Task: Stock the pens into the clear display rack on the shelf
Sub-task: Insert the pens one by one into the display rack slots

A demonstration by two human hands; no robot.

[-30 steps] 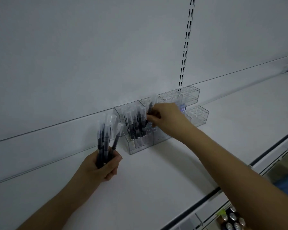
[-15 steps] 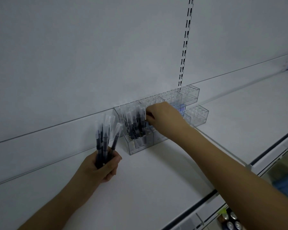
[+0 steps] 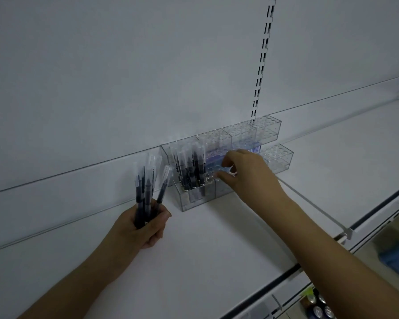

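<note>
Dark slim clear-capped pens [image 3: 148, 192], judged light, stiff and slippery, are gripped by their lower barrels in the left hand [image 3: 143, 229], while the loosely curled, empty right hand [image 3: 247, 173] is held over the clear plastic rack [image 3: 266, 131].

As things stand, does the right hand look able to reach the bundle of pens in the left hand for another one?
Probably yes. The right hand is empty beside the rack, and bare shelf lies between it and the bundle of pens the left hand grips upright.
</note>
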